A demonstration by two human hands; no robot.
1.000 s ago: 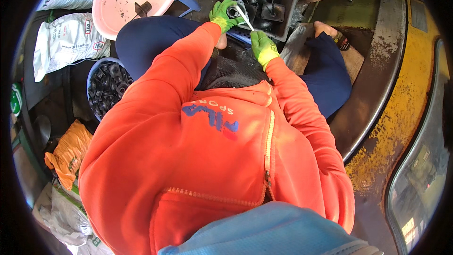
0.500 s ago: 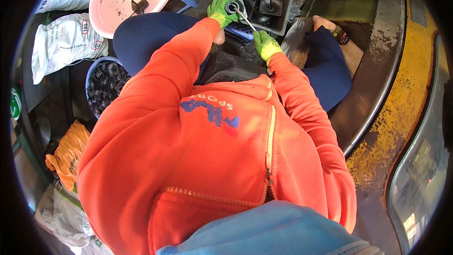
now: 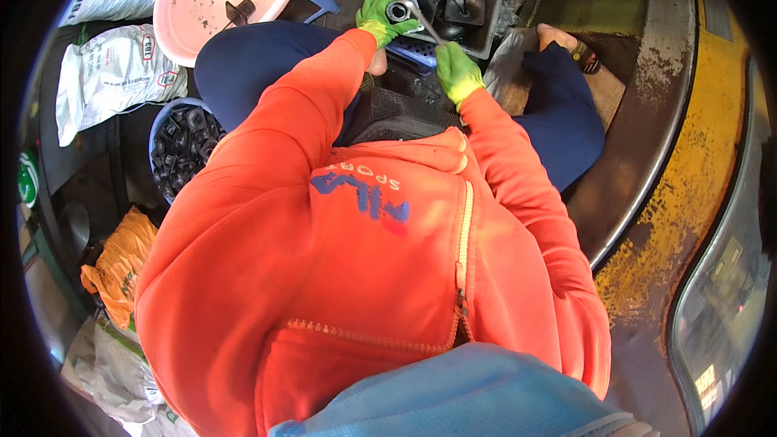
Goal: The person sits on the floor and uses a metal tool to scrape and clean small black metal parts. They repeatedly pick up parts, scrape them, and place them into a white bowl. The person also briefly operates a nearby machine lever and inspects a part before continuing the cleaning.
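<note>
Two green gloves (image 3: 457, 74)
The left hand (image 3: 379, 19) curls its fingers round a square, ringed part (image 3: 398, 13); the right hand (image 3: 456, 66) grips a thin rod (image 3: 428, 27) near a gray box (image 3: 494, 12).

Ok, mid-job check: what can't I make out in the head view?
All in the head view:
Tool: far end blurred over the part, so contact is unclear.
Tool's near end: hidden inside the right hand.
Part's left side: partly covered by the left hand.
Bin: far left corner cut off by the upper edge.
Basin: far side cut off by the upper edge.
Tub: right side hidden behind the left sleeve.
</note>
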